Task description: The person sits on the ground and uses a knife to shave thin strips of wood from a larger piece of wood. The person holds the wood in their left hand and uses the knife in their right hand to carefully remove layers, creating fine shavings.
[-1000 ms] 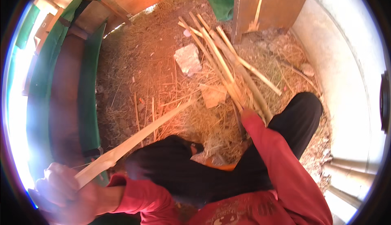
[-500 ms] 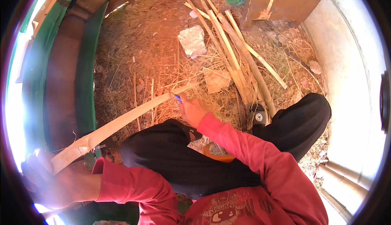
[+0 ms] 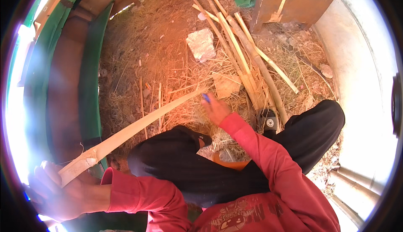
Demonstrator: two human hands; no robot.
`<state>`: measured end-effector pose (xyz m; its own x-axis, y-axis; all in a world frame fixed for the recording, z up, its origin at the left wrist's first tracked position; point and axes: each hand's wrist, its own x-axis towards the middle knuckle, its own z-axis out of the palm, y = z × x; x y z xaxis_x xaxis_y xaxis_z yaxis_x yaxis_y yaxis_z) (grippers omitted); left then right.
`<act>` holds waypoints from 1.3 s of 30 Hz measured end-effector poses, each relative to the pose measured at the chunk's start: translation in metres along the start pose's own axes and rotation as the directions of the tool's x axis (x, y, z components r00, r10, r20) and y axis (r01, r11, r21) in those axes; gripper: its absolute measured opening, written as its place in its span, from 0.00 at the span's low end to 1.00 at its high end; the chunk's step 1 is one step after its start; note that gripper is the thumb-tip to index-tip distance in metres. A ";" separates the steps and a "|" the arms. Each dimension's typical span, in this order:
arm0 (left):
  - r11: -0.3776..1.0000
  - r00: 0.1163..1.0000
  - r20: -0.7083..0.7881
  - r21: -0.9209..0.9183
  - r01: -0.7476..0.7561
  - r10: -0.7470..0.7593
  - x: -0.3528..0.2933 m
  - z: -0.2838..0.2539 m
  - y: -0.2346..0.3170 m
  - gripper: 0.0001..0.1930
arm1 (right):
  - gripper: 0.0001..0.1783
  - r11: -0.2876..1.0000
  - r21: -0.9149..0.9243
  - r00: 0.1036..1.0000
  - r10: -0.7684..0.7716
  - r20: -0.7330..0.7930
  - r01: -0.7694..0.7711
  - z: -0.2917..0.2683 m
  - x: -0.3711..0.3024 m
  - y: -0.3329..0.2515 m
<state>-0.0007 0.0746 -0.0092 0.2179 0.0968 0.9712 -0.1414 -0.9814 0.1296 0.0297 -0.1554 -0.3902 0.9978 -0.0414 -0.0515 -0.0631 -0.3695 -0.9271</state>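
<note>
A long, pale bamboo strip (image 3: 138, 124) runs slantwise from the lower left toward the middle of the ground. My left hand (image 3: 58, 190) is closed around its near end, partly washed out by glare. A rough node shows on the strip just beyond those fingers. At the strip's far tip, my right hand (image 3: 217, 109) grips a small tool with a blue handle (image 3: 205, 97); its working end is too small to make out, but it looks like a knife. The right fingers curl around the handle, beside the strip's tip.
Several bamboo poles and split pieces (image 3: 256, 62) lie beyond my right foot. A pale stone block (image 3: 201, 45) and a flat tan piece (image 3: 226, 85) rest among straw shavings. A wooden panel (image 3: 296, 1) stands far right, near a pale wall (image 3: 348, 60); green sheeting (image 3: 90, 76) hangs left.
My right hand with the blue-handled tool has slid away along the strip, rightward and outward to its far tip. My left hand still holds the near end, shifted slightly right.
</note>
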 end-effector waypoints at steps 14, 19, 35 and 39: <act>0.294 0.922 0.272 -0.890 0.350 -0.275 0.004 -0.012 -0.020 0.10 | 0.15 0.985 -0.063 0.984 -0.166 -0.059 0.162 0.041 -0.015 -0.052; 0.275 0.954 0.298 -0.916 0.291 -0.020 0.003 -0.014 -0.034 0.10 | 0.13 0.962 -0.195 0.977 -0.208 -0.058 0.193 0.041 -0.009 -0.033; 0.548 0.801 -0.091 -0.773 0.318 -0.592 -0.014 -0.002 0.061 0.17 | 0.14 0.932 -0.362 0.999 0.013 -0.042 -0.027 0.035 -0.018 0.007; 0.558 0.812 -0.096 -0.772 0.305 -0.576 -0.014 -0.001 0.050 0.14 | 0.15 0.957 -0.283 0.996 -0.073 -0.049 0.057 0.035 -0.016 -0.015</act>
<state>-0.0121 0.0247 -0.0163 0.1659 0.6597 0.7329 -0.7578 -0.3903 0.5229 0.0157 -0.1162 -0.3886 0.9976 -0.0598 0.0350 -0.0095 -0.6189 -0.7854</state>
